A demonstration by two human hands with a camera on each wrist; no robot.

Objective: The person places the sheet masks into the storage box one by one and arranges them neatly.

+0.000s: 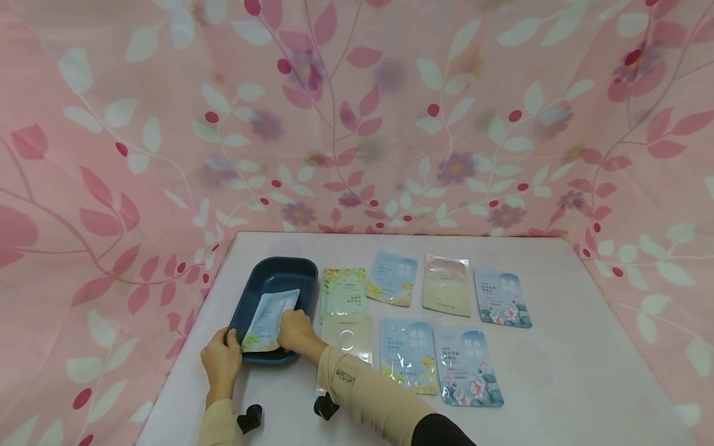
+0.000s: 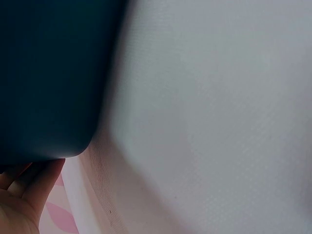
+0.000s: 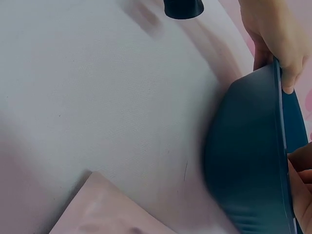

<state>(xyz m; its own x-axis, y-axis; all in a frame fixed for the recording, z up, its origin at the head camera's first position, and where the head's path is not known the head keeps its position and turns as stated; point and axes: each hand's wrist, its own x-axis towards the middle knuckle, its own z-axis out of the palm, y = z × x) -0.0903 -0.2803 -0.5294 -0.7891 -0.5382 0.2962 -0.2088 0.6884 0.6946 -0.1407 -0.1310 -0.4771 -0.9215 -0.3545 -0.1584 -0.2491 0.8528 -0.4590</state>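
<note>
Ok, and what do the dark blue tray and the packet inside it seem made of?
The dark blue tray looks like satin-finish plastic, given its smooth rounded corners. The light blue packet is probably plastic or foil film: thin, printed, with slight sheen.

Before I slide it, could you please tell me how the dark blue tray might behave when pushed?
The dark blue tray is probably stiff, since it looks unbent where the left hand grips it. Low and broad, it seems unlikely to tip. The thin packet inside likely adds little weight.
</note>
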